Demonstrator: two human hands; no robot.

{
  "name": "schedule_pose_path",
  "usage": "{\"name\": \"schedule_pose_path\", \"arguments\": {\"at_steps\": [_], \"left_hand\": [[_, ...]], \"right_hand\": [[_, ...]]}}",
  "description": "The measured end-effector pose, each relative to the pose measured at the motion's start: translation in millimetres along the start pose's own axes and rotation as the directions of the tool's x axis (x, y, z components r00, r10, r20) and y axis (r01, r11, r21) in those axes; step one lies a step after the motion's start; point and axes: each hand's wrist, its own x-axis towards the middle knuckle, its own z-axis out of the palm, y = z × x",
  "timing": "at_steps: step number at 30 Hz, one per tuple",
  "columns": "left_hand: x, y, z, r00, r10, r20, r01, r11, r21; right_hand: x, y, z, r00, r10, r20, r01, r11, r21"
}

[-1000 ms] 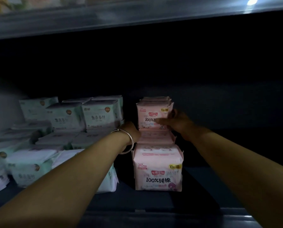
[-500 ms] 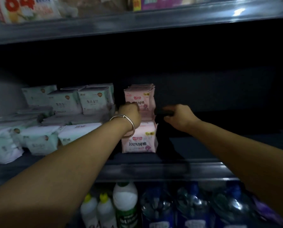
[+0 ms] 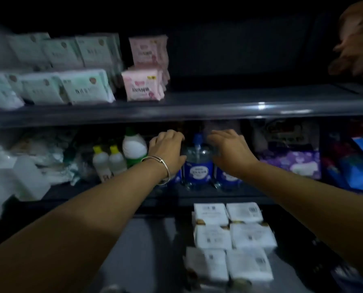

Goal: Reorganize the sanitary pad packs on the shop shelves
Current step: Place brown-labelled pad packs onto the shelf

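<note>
- Only the head view is given, dim and blurred.
- Up on the upper shelf (image 3: pixel 197 106), the pink pad packs (image 3: pixel 143 85) stand upright on their bottom edges, printed faces toward the camera, long axis about vertical; a second pink stack (image 3: pixel 149 50) sits behind and higher.
- Just left of them, pale green pad packs (image 3: pixel 85 86) stand in rows, faces forward and leaning slightly back.
- Below that shelf, the left hand (image 3: pixel 168 150), with a bracelet (image 3: pixel 159 166) on its wrist, reaches forward with fingers loosely curled, holding nothing.
- Beside it, the right hand (image 3: pixel 229 151) is spread, fingers relaxed, holding nothing.
- Between the hands stands a blue-labelled bottle (image 3: pixel 198 163).
- Lower down, white packs (image 3: pixel 231 235) lie flat.
</note>
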Motion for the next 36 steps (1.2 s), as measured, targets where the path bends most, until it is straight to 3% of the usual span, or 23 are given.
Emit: {"name": "schedule_pose_path", "arguments": {"at_steps": [4,10,15,22,25,32,36], "left_hand": [[-39,32,55,0.990,0.009,0.137,-0.007,1.000,-0.013],[-56,48,117,0.925,0.059,0.375,-0.046,0.998,-0.043],[-73,48,161,0.852,0.088,0.516,-0.041,0.994,-0.102],[-95,45,209,0.768,0.091,0.633,-0.043,0.995,-0.091],[-105,48,224,0.762,0.080,0.643,-0.047,0.997,-0.068],[-122,51,243,0.793,0.061,0.606,-0.062,0.998,-0.020],[-126,52,247,0.804,0.060,0.592,-0.097,0.995,0.031]], "right_hand": [[-62,35,36,0.983,0.020,0.183,-0.015,0.999,-0.032],[-102,71,79,0.916,0.117,0.385,-0.115,0.993,-0.027],[-127,79,127,0.808,0.066,0.585,-0.061,0.998,-0.028],[-154,81,165,0.684,0.043,0.728,-0.042,0.999,-0.019],[-172,83,178,0.702,0.031,0.711,0.043,0.995,-0.086],[-197,79,196,0.851,-0.039,0.524,0.205,0.943,-0.261],[-202,82,198,0.866,-0.045,0.497,0.181,0.957,-0.229]]}}
